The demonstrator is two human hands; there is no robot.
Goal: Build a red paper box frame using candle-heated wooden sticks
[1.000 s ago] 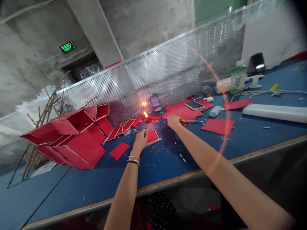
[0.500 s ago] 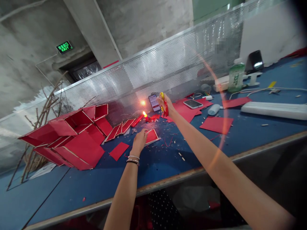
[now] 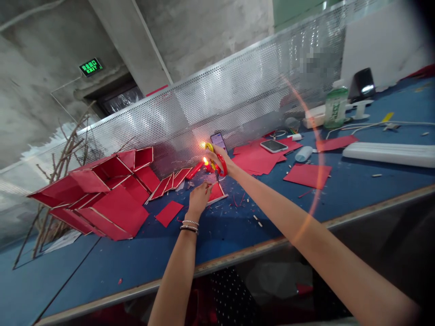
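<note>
My right hand (image 3: 222,159) grips a pair of scissors (image 3: 221,165) with red and yellow handles, their blades pointing down at the far edge of a small red panel. That red panel (image 3: 216,193) has pale strips along its edges. Its left side is pinched by my left hand (image 3: 200,198), which wears bracelets at the wrist. Just behind the hands burns a lit red candle (image 3: 205,164), partly hidden by the scissors. A loose square of red paper (image 3: 169,213) lies left of my left hand.
Joined red boxes (image 3: 115,194) and a bundle of twigs (image 3: 50,213) stand at the left. A phone (image 3: 218,141) leans on the perforated screen (image 3: 244,97). Rightward lie red sheets (image 3: 254,159), another phone (image 3: 273,145), a green bottle (image 3: 335,107) and white foam (image 3: 390,155).
My right hand has brought the scissors left and down, from beside the leaning phone to the red panel. My left hand stays nearly in place on the panel.
</note>
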